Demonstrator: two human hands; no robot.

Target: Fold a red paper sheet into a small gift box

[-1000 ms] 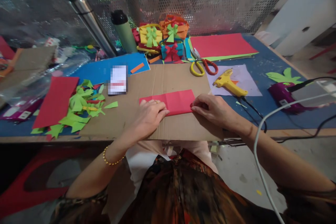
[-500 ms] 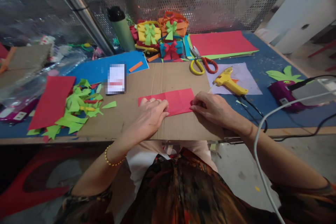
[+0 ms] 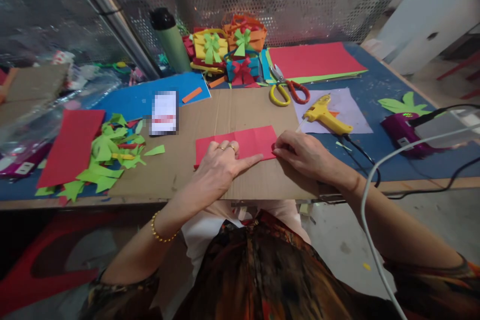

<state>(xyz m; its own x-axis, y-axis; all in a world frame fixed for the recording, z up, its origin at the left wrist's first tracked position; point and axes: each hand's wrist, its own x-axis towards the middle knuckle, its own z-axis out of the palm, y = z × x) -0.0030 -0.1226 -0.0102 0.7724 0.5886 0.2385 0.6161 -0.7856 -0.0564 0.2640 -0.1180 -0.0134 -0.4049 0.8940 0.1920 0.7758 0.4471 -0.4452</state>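
Red paper: prob. pressing a fold

L hand lies flat on it, grip not pinching, thumb by the near edge; R hand pinches its right end. It's on cardboard on the tabletop. Next press prob. needs R hand steady, L thumb firm.

No wording, number or brand can be read. The white panel is blurred into blocks, its reddish band included; the pale labels on the purple devices at far left and right cannot be made out.
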